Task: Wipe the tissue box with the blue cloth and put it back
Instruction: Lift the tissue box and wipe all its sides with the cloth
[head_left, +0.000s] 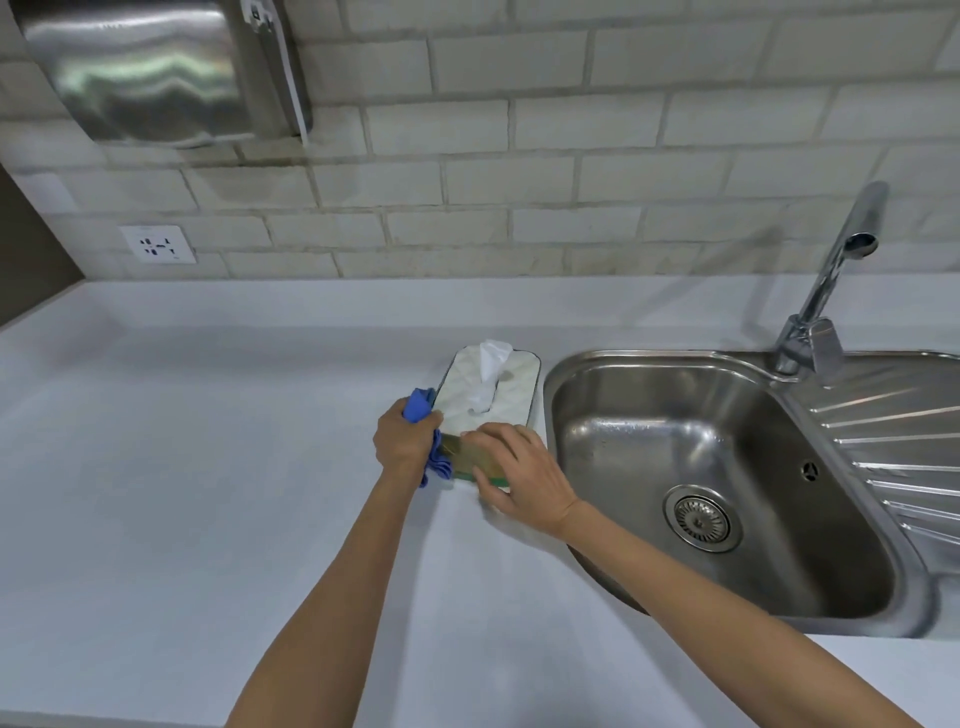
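The tissue box (511, 387) has a pale marbled top and green-gold sides, with a white tissue sticking up from its slot. It rests on the white counter just left of the sink. My left hand (405, 439) is closed around the bunched blue cloth (420, 406) and presses it against the box's near left corner. My right hand (519, 475) lies over the box's near end, fingers wrapped on its front side, holding it steady.
A steel sink (727, 499) with drain and ribbed draining board lies right of the box, its tap (826, 291) at the back. A wall socket (158, 244) and a steel dispenser (156, 67) are on the tiled wall. White counter (208, 467) spreads to the left.
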